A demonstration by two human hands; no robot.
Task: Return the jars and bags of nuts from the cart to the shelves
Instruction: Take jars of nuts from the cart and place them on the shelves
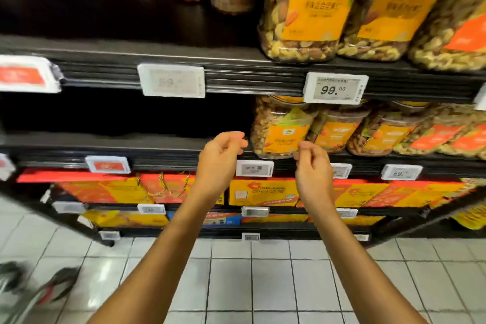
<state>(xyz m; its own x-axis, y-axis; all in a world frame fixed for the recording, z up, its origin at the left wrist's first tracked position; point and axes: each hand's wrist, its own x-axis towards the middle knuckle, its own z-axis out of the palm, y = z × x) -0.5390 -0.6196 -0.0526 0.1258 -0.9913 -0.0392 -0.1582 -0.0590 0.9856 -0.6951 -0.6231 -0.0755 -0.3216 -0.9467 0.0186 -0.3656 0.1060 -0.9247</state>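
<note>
Both bare arms are reaching forward toward the black store shelves. The left hand [219,159] is hovering in front of the middle shelf's front edge [157,158], its fingers curled loosely with the thumb near the fingertips, holding nothing. The right hand [313,166] is hanging just beside it, fingers likewise curled inward and empty, its fingertips overlapping the lower front of a jar of mixed nuts [282,129]; whether they are touching it cannot be told. That jar, with an orange label, is sitting at the front edge of the middle shelf, leftmost in a row of similar jars running toward the right. Left of it the shelf is showing dark. Larger nut jars [302,8] are standing on the upper shelf above a price tag reading 99.00 [335,88]. Red and yellow gift boxes [263,192] are filling the lower shelf. A blurred cart corner [23,294] is showing at the lower left over the white tiled floor [249,284].
</note>
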